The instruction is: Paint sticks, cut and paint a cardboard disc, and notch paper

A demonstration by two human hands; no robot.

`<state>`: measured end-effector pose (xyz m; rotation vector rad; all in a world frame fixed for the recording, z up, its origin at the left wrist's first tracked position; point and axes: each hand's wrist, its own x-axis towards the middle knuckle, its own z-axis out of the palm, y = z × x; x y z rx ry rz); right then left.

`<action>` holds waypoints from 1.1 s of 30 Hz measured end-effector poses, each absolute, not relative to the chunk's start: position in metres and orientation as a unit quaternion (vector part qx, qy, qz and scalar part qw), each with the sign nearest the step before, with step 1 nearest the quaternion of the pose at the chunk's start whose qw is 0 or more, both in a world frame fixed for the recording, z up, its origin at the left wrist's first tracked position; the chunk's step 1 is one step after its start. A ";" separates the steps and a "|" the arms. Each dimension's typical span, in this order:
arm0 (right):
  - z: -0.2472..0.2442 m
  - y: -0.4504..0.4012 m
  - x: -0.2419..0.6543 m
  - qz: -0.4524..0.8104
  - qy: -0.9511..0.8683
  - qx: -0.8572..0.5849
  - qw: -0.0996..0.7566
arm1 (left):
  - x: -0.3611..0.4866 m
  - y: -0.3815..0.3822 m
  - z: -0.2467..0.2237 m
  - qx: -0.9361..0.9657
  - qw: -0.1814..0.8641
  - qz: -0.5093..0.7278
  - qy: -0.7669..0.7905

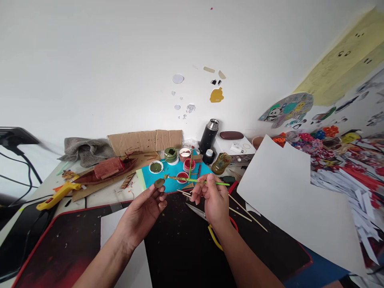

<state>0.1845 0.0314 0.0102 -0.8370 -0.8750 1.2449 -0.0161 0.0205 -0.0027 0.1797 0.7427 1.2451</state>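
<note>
My left hand (150,208) pinches a small olive-green disc (159,183) between thumb and fingertips. In my right hand (213,200) is a paintbrush with a bright green handle (217,183), its paint-caked tip pointing left, close to the disc; whether they touch I cannot tell. Behind the hands a blue sheet (147,182) carries open paint pots: a green paint jar (171,157), a lid with green paint (156,167), a pinkish-white pot (185,153) and a red paint pot (189,165). A second green-handled brush (190,164) leans upright by the red pot.
Scissors (215,237) and wooden sticks (249,214) lie on the black mat under my right hand. A red model boat (106,170) and yellow glue gun (58,195) stand left. A black flask (209,136) is behind; large white paper (288,200) lies right.
</note>
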 end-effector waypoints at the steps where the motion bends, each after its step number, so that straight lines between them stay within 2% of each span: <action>1: 0.011 0.031 0.184 0.550 -0.387 -0.363 0.645 | -0.016 0.021 -0.003 0.081 0.743 0.569 0.342; 33: 0.005 0.027 0.186 0.555 -0.401 -0.366 0.630 | -0.017 0.023 -0.005 0.083 0.721 0.587 0.359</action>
